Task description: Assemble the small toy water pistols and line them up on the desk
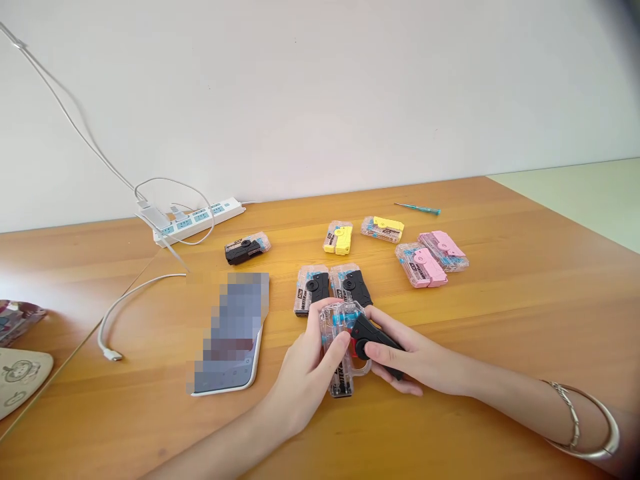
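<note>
Left hand (305,380): closed around clear plastic toy water pistol (336,350), thumb across the near face, fingers curled over the top edge.

Right hand (417,360): closed, gripping black plastic part (376,340) of the pistol between fingers and thumb.

Pistol place: lower middle of the frame, between both hands, above wooden table (500,320); contact with the table not clear.

Long axis: clear body roughly up-down in the frame, slight tilt; black part angled off toward lower right.

Nearest hand: left on the clear body, right on the black part; both touching.

Just above the hands: two clear-and-black toy packs (313,288) (351,283), side by side, right one almost touching the pistol.

Upper middle: two yellow-and-clear toy packs (338,238) (383,229); one black-and-clear toy pack (247,248) further left.

Upper right of the group: two pink-and-clear toy packs (420,265) (443,250), overlapping slightly; small screwdriver (417,209) beyond them.

Left of the hands: smartphone (231,333), screen pixelated, white cable (125,303) nearby.

Upper left: white power strip (200,220) with plugs.

Right wrist: two metal bangles (585,427).
</note>
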A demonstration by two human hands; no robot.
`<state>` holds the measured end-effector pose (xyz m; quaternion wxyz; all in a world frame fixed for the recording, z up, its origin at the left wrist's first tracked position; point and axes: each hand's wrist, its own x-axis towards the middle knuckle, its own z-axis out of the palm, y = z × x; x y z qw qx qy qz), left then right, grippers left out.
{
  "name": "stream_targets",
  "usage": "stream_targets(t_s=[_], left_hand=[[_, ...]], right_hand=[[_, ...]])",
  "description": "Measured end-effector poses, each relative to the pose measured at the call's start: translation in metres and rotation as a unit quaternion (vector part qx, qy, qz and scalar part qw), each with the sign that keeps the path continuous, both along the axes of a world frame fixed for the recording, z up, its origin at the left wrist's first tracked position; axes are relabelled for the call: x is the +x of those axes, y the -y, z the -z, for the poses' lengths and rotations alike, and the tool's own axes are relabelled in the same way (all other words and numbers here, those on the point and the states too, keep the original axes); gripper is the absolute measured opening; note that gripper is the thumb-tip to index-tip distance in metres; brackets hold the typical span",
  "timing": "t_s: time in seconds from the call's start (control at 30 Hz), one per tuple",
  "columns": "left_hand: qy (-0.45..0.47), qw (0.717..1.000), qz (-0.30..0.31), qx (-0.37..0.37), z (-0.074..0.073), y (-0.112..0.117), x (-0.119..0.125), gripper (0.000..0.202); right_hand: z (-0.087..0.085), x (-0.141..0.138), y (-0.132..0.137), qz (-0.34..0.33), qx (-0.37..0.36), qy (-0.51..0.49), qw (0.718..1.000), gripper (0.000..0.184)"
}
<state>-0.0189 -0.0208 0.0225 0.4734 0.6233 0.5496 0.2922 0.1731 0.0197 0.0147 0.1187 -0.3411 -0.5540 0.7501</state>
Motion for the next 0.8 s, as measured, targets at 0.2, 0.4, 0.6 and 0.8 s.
stream_targets(t_s=[0.2, 0.4, 0.6, 0.8], left_hand=[[0.008, 1.0, -0.008, 0.009, 0.004, 0.004, 0.002, 0.03], [0.031, 0.999, -0.027, -0.01, 0.006, 0.006, 0.003, 0.027], [0.061, 0.998, -0.03, -0.006, 0.01, 0.009, 0.003, 0.027], [0.085, 0.996, -0.009, 0.007, 0.01, 0.008, 0.001, 0.026]], right_hand=[[-0.005, 0.001, -0.002, -0.028, -0.023, -0.01, 0.999, 0.046], [-0.007, 0.001, -0.004, -0.048, -0.018, 0.001, 0.999, 0.045], [-0.008, 0.0, -0.003, -0.053, -0.004, 0.0, 0.999, 0.047], [-0.011, 0.001, -0.004, -0.068, -0.014, 0.004, 0.998, 0.051]])
